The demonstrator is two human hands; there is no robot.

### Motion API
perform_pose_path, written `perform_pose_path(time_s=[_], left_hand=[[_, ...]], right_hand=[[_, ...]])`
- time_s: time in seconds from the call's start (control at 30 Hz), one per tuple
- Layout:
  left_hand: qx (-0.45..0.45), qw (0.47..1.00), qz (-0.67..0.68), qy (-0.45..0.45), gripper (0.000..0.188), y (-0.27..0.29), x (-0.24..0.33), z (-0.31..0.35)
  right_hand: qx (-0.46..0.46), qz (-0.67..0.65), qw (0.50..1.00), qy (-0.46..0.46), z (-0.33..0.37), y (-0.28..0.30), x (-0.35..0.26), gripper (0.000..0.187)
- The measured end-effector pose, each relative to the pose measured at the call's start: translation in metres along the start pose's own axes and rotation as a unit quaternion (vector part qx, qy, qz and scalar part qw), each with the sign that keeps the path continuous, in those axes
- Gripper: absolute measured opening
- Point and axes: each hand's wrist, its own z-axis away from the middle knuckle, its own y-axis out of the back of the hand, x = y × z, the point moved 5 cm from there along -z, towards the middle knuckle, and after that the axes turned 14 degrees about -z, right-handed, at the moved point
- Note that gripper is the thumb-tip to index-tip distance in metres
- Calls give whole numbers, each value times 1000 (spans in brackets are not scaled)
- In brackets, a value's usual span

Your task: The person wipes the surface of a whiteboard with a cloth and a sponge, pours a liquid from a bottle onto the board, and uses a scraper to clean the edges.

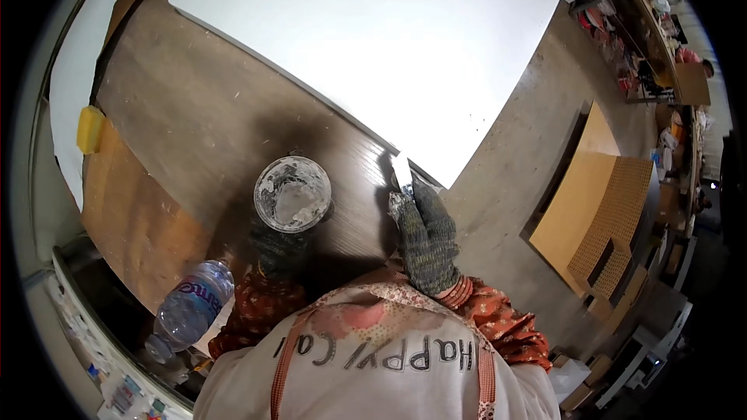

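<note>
My left hand (280, 249), in a dark knitted work glove, grips a round clear tub (260, 204) from below and behind. White paste (296, 201) smears the tub's inside and lies at its bottom; most of the fingers are hidden under it. My right hand (428, 245), gloved alike, is closed around a putty knife with a pale blade (402, 173). The blade points away from me and is at the near corner edge of a large white board (373, 47). Whether it touches the edge I cannot tell. The board lies flat on a brown wood-grain table (210, 101).
A clear plastic bottle (191, 307) lies tilted at the lower left, near a worn wooden surface (140, 218). A yellow sponge-like block (90, 130) sits at the far left. Bent cardboard panels (576, 210) stand on the floor at right. Cluttered shelves (650, 23) line the right side.
</note>
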Motion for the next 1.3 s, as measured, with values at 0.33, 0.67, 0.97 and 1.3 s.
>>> perform_pose_path(time_s=[0.33,0.67,0.97,1.3], left_hand=[[-1,999,-29,-22,46,-1,8,-1],[10,992,121,17,47,-2,25,3],[-13,1000,11,8,52,-1,-9,6],[-19,998,49,31,53,0,-23,10]], right_hand=[[46,-71,993,-79,-3,5,-10,36],[94,164,982,-31,-7,-19,-15,35],[96,171,937,288,-10,-26,-4,47],[157,317,861,366,-7,-37,-2,42]])
